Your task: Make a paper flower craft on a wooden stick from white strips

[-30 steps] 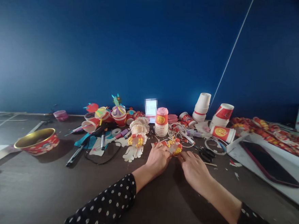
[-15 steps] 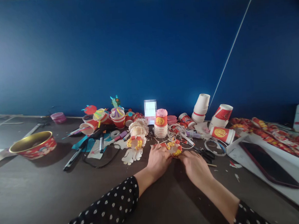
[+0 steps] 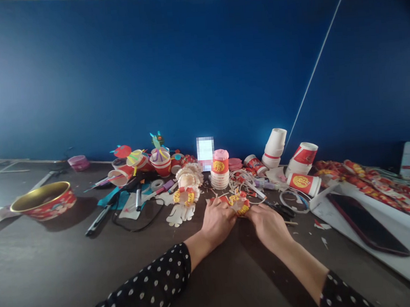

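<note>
A red and yellow cut paper piece lies between my two hands near the middle of the table. My left hand has its fingers closed on the piece's left side. On its right side, my right hand pinches the edge, fingertips partly hidden. Just behind them stands a stack of white cups with a red band and pink top. To the left lies a similar yellow and red piece on white paper cutouts.
A gold-rimmed red bowl stands at left, near a utility knife and marker. Black scissors lie right of my right hand. A phone rests in a white tray. Cups line the back.
My right hand has shifted very slightly at the paper piece's right edge. The whole view has moved a little; my left hand keeps its place at the piece.
</note>
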The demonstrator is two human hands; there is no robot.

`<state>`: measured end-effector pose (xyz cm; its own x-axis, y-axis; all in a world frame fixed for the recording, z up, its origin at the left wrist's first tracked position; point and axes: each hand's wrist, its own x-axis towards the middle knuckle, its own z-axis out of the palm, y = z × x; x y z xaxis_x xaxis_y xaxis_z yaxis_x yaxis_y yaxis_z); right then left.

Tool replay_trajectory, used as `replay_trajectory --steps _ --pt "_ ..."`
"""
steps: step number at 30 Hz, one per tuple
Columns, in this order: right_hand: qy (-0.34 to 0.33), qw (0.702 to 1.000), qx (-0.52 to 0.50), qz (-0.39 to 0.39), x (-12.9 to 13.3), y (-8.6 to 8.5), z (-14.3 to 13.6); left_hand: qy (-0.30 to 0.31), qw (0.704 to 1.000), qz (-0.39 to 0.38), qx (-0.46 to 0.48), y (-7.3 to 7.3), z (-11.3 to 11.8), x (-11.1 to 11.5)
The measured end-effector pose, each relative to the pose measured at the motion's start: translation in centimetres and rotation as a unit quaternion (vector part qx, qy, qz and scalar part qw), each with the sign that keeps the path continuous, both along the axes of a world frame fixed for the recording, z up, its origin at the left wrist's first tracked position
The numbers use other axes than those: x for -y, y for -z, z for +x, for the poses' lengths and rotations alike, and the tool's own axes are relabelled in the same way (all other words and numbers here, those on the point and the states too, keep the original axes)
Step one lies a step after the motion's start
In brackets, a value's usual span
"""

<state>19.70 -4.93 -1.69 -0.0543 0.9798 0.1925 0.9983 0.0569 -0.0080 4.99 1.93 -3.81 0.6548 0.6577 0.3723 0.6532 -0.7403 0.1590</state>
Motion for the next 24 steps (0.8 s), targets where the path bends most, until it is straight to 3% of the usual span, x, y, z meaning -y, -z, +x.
replay_trajectory --steps 13,19,24 --pt "-0.044 0.999 0.014 0.026 -0.1 0.2 1.6 0.015 1.000 -0.008 -0.026 -0.6 0.0 0.2" --pt "-0.010 0.998 0.050 0.025 0.0 -0.6 4.4 0.017 1.000 0.001 -0.009 0.1 -0.2 -0.2" --pt "0.022 0.996 0.046 0.068 -0.5 -0.3 5.8 0.028 0.999 0.005 0.013 0.5 -0.3 -0.4"
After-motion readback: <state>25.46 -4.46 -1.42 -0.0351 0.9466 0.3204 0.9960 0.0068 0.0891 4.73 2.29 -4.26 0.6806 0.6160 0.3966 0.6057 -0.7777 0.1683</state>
